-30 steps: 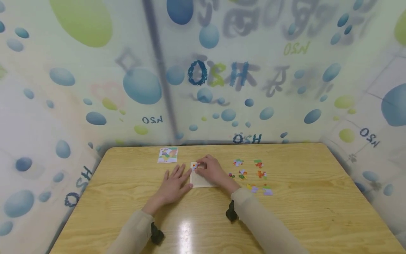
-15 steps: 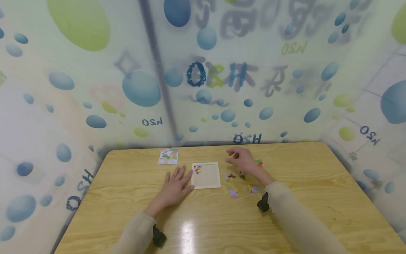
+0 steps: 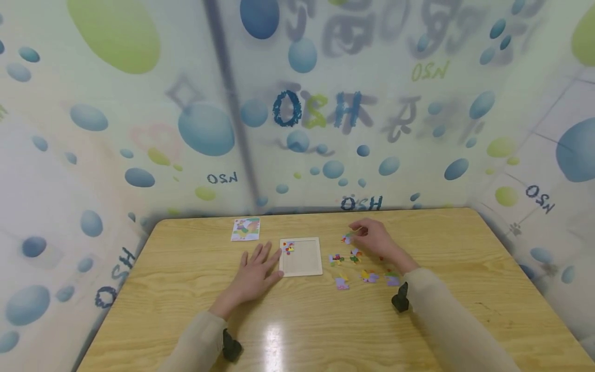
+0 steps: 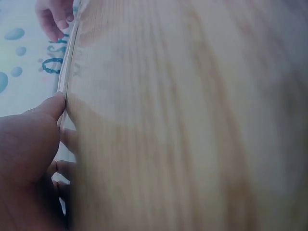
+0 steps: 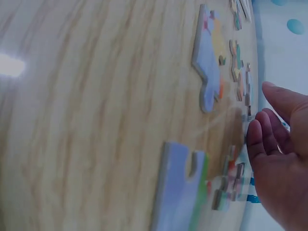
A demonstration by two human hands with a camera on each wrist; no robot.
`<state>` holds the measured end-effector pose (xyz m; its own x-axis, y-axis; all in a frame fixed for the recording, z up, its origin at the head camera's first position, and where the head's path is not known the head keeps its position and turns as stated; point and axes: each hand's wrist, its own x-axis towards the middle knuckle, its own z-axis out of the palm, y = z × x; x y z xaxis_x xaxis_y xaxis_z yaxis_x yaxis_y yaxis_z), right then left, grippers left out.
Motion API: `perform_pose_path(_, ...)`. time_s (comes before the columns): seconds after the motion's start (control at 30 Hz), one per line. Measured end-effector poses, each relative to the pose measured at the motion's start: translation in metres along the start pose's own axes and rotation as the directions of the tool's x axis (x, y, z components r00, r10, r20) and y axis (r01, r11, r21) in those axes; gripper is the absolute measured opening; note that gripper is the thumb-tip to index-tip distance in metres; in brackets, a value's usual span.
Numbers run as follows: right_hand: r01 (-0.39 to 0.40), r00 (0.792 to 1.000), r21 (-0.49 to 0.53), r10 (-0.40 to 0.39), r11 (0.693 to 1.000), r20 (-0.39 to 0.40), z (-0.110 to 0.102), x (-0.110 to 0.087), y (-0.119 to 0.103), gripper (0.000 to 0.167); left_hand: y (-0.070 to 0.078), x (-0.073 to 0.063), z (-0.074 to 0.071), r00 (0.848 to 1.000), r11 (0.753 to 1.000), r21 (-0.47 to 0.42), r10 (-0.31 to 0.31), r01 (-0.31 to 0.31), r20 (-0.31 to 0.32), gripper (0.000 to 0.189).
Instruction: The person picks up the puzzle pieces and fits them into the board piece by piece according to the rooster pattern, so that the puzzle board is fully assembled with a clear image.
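Observation:
My left hand (image 3: 252, 274) lies with its fingers spread on the table, thumb and index fingertip at the left edge of a square puzzle tray (image 3: 301, 274). Colourful joined puzzle pieces (image 3: 288, 248) sit in the tray's upper left corner. To the right, my right hand (image 3: 374, 237) hovers over the loose pieces, its fingertips beside a small jigsaw piece (image 3: 346, 238). In the right wrist view a gap shows between the right thumb (image 5: 276, 96) and the bent fingers, with nothing seen in it. Whether the fingertips touch the piece, I cannot tell.
Several loose pieces lie right of the tray, among them a yellow and purple piece (image 3: 369, 277) and a green and purple piece (image 3: 392, 279). A picture card (image 3: 246, 229) lies near the wooden table's (image 3: 195, 268) back edge. A patterned curtain (image 3: 297, 155) hangs behind.
My right hand has left the tray's upper left corner and moved right to the loose pieces, then slightly farther right. Joined pieces show in that corner. The left hand has stayed in place.

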<state>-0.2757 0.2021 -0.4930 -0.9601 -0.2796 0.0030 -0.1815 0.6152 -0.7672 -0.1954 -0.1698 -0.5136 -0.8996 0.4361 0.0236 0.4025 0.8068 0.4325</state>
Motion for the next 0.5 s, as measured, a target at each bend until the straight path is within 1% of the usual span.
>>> perform_pose_path(0.13,0.021,0.999,-0.002,-0.021,1.0,0.032,0.0019,0.0007,0.0016,0.037,-0.0049,0.0001,0.0043,1.0,1.0,0.009,0.012,-0.012,-0.018,0.065)
perform_pose_path(0.27,0.038,0.998,-0.001,-0.038,0.999,0.042,0.0052,0.0017,0.0034,0.037,-0.0051,0.0001,0.0037,1.0,1.0,0.011,0.008,-0.008,-0.01,0.065)
perform_pose_path(0.4,0.062,0.997,-0.016,-0.061,0.998,0.04,0.0078,0.0028,0.0036,0.036,-0.0022,0.0006,0.0004,1.0,1.0,0.007,-0.004,0.004,0.009,0.064)
perform_pose_path(0.5,0.066,0.997,-0.033,-0.065,0.997,0.045,0.0093,0.004,0.0041,0.034,-0.0028,0.0011,0.001,1.0,1.0,0.02,-0.01,0.01,0.023,0.065)
